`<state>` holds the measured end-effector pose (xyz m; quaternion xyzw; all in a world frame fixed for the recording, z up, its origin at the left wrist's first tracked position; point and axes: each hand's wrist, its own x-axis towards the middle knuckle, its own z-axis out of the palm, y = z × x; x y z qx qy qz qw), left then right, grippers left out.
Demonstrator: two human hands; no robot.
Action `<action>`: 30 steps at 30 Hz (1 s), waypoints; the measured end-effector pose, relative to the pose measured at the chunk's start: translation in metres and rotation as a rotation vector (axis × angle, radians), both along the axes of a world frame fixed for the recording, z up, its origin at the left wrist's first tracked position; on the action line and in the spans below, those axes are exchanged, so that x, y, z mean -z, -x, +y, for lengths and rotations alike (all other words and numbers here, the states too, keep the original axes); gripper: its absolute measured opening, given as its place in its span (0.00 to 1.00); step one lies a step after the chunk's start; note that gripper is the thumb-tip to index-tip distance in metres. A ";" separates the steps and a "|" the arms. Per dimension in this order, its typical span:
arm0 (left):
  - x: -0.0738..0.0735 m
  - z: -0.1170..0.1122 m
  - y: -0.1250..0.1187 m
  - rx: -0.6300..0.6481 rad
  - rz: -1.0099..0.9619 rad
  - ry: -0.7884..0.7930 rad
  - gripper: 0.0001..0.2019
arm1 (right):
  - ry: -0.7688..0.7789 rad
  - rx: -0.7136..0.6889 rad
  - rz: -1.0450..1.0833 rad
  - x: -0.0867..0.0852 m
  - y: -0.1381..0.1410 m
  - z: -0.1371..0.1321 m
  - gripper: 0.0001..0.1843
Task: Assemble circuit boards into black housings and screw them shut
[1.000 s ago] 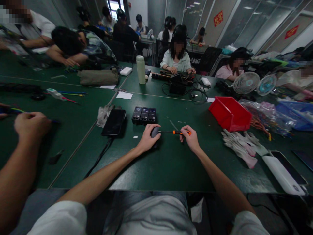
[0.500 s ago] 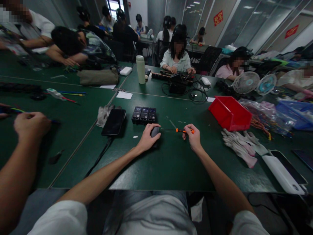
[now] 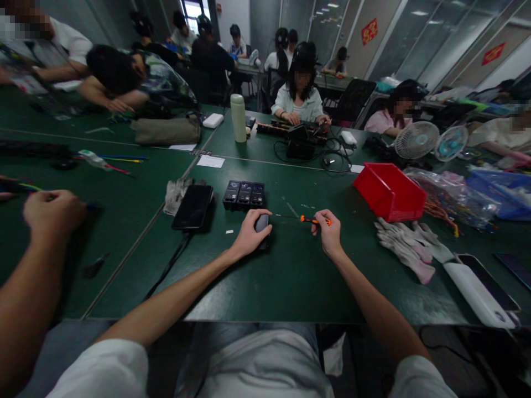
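My left hand (image 3: 249, 235) is closed around a small black device (image 3: 262, 223) that rests on the green table (image 3: 290, 276). My right hand (image 3: 328, 232) pinches the orange handle of a small screwdriver (image 3: 312, 220). Its thin shaft points left toward the black device, with a short gap between tip and device. A row of three similar black devices (image 3: 244, 194) lies just beyond my left hand.
A black phone (image 3: 193, 206) with a cable and a crumpled cloth (image 3: 175, 193) lie to the left. A red bin (image 3: 390, 191), grey gloves (image 3: 409, 246) and a white power bank (image 3: 477, 296) sit to the right. A neighbour's arm (image 3: 33, 265) works at far left; other people sit around.
My right hand has drawn the screwdriver to the right, so its tip has left the black device. My left hand has stayed on the device.
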<state>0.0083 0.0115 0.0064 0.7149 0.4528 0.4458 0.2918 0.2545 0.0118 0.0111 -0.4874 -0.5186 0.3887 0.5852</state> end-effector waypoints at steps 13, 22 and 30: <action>-0.001 -0.001 0.000 0.018 -0.021 -0.006 0.14 | 0.059 -0.057 -0.099 0.007 0.002 0.001 0.13; -0.001 -0.001 -0.001 0.021 -0.028 -0.009 0.14 | 0.038 -0.134 -0.322 0.010 0.006 -0.001 0.12; 0.000 0.000 -0.002 0.013 -0.016 -0.019 0.14 | -0.134 -0.179 -0.715 0.008 0.008 -0.004 0.09</action>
